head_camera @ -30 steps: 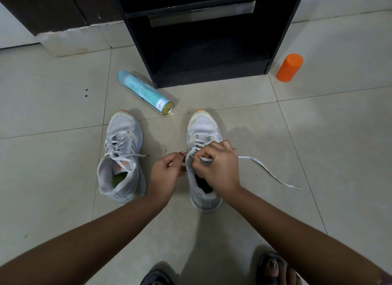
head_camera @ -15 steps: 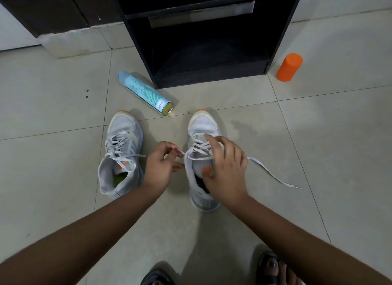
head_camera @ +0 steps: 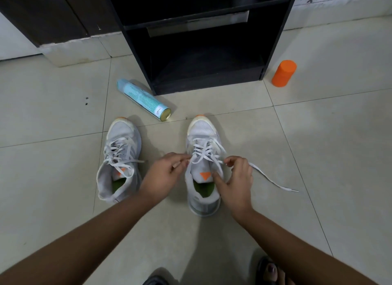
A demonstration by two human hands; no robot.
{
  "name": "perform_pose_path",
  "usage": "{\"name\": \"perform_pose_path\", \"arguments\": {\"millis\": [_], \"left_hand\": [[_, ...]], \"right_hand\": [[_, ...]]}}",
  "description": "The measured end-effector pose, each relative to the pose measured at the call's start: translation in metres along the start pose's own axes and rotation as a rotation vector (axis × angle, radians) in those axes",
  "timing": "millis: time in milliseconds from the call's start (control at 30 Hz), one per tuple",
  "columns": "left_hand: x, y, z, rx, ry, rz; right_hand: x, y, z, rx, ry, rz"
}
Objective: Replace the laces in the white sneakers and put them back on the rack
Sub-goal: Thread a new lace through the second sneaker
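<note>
Lacing in progress, head view: the sneaker point(head_camera: 200, 131) under work stands on the floor point(head_camera: 318, 136), toe toward the rack point(head_camera: 203, 87), its long axis running away from the person. The left hand point(head_camera: 165, 174) pinches the lace point(head_camera: 204, 149) at the shoe's left side; the right hand point(head_camera: 238, 178) pinches it on the right — its loose tail point(head_camera: 263, 173) trails off rightward. The second sneaker point(head_camera: 123, 134) sits further left — nearer the left hand.

Dim, even light; sharp; edges bowed.
</note>
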State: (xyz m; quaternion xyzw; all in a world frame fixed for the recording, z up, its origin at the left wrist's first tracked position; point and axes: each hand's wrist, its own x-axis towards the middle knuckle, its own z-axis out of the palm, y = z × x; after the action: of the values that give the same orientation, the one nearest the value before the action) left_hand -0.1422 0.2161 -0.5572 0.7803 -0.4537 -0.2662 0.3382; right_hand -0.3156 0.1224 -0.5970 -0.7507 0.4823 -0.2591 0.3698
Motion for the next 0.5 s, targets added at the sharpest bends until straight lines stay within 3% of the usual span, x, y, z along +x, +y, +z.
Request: {"name": "perform_pose_path", "arguments": {"millis": [67, 133, 233, 300, 433, 500], "left_hand": [[0.003, 0.0, -0.003, 0.047, 0.016, 0.037], [0.011, -0.003, -0.02, 0.179, 0.183, 0.054], [0.026, -0.017, -0.06, 0.372, 0.408, -0.228], [0.026, -0.026, -0.073, 0.562, 0.358, -0.339], [0.012, -0.014, -0.041, 0.508, 0.087, 0.073], [0.003, -0.002, -0.018, 0.465, -0.067, 0.138]], "right_hand": [[0.001, 0.004, 0.0, 0.074, -0.069, 0.026], [0.003, 0.004, 0.0, 0.137, -0.115, 0.065], [0.002, 0.003, 0.0, 0.202, -0.122, 0.131], [0.001, 0.003, 0.0, 0.217, -0.116, 0.149], [0.001, 0.003, 0.001, 0.172, -0.126, 0.098], [0.001, 0.003, 0.001, 0.157, -0.133, 0.085]]}}
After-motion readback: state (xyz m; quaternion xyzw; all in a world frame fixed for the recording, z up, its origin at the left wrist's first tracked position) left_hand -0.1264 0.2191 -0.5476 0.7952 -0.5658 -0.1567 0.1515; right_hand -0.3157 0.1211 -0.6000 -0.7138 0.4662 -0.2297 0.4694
